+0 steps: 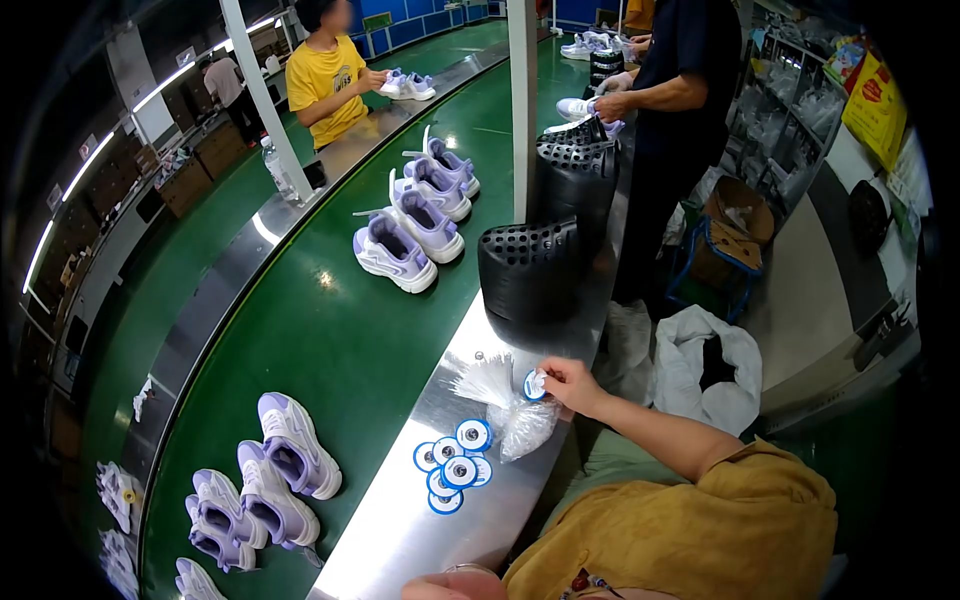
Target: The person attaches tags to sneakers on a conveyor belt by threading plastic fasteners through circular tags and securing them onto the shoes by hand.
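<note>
My right hand [567,385] reaches over the metal edge of the bench, its fingers pinched on a round blue-and-white tag [536,385]. Just beneath that hand lies a clear plastic bag [525,425] with thin, whitish plastic strands [487,381] fanning out of it. Several more round tags [458,471], blue-rimmed with dark centres, are heaped loosely on the metal to the left of the bag. A bit of my left arm shows at the bottom edge, while its hand lies outside the frame.
White-and-lilac sneakers [395,250] stand in rows on the green belt [340,340], with more sneakers [290,445] nearer. Black perforated containers [528,265] line the metal edge. A white post [522,110] rises beyond. Two co-workers handle shoes farther up. An open white sack [735,370] sits at right.
</note>
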The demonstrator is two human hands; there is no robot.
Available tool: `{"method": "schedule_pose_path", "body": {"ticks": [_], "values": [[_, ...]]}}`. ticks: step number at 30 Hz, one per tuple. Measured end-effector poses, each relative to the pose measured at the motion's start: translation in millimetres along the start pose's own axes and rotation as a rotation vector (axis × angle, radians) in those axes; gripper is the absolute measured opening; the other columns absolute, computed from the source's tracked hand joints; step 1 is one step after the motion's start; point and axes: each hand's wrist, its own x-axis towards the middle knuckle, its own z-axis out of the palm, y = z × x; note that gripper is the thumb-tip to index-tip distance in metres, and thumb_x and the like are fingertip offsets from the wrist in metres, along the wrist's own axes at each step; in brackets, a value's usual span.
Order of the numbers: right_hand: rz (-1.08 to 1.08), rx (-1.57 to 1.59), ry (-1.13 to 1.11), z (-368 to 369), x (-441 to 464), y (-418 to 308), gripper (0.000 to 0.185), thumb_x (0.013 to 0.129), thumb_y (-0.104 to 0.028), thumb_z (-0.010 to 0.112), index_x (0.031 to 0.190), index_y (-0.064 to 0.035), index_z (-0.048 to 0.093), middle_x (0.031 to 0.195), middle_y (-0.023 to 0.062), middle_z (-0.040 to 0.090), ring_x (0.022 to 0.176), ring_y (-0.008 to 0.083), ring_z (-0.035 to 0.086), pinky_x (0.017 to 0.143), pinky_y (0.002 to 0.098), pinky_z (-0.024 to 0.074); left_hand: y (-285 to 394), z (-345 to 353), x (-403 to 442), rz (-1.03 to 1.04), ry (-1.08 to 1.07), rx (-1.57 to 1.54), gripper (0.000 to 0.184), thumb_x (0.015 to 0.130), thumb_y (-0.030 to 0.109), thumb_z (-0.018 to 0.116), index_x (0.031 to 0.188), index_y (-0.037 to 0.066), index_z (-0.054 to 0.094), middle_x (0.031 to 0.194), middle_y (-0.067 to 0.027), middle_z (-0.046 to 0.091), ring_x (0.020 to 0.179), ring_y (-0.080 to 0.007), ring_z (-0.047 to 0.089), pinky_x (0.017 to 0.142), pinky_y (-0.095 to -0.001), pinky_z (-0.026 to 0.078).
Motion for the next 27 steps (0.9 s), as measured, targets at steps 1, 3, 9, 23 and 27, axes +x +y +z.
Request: {"method": "schedule_pose_path", "body": {"ticks": [1,3,9,23,27], "values": [[-0.009,-0.012,0.011,0,0,1,0.008,0.081,-0.002,0.056,0.086,0.0032,0.058,0.066,0.0004,0.055,0.06,0.0044,0.049,0.054,0.0215,0.041,0,-1,-1,0.006,0.018,-0.003,0.017,0.081,0.02,0.055,0.084,0.005,0.048,0.072,-0.0071,0.046,0.065,-0.0209,0.048,0.051,-0.0311,0.043],[-0.016,-0.024,0.026,0,-1,3,0.008,0.08,-0.002,0.056,0.086,0.0031,0.058,0.066,0.0007,0.055,0.059,0.0045,0.049,0.054,0.0216,0.0412,1,-4,-4,0.018,0.06,-0.006,0.016,0.081,0.02,0.055,0.084,0.006,0.048,0.071,-0.0066,0.046,0.065,-0.0205,0.047,0.051,-0.0311,0.042],[-0.068,-0.116,0.049,1,-6,-5,0.008,0.08,-0.003,0.057,0.085,0.0028,0.059,0.064,0.0011,0.055,0.057,0.0047,0.048,0.052,0.0217,0.0408,-3,-1,-2,0.079,0.136,0.008,0.014,0.082,0.019,0.054,0.083,0.007,0.048,0.07,-0.0053,0.044,0.064,-0.0192,0.046,0.049,-0.0312,0.042],[-0.129,-0.161,0.062,-1,-7,-3,0.007,0.079,-0.005,0.058,0.083,0.0012,0.059,0.061,0.0028,0.053,0.053,0.0063,0.047,0.049,0.0232,0.0385,-1,6,-2,-0.055,-0.235,0.034,0.016,0.081,0.022,0.056,0.074,0.009,0.049,0.065,-0.0024,0.042,0.062,-0.0156,0.043,0.046,-0.0327,0.041],[-0.127,-0.189,0.056,-2,-6,-5,0.007,0.078,-0.004,0.058,0.082,0.0012,0.059,0.061,0.0044,0.054,0.053,0.0081,0.049,0.049,0.0242,0.0391,-1,8,-13,-0.074,-0.199,0.125,0.017,0.082,0.023,0.055,0.074,0.009,0.049,0.065,-0.0024,0.042,0.062,-0.0158,0.042,0.049,-0.0331,0.042]]}}
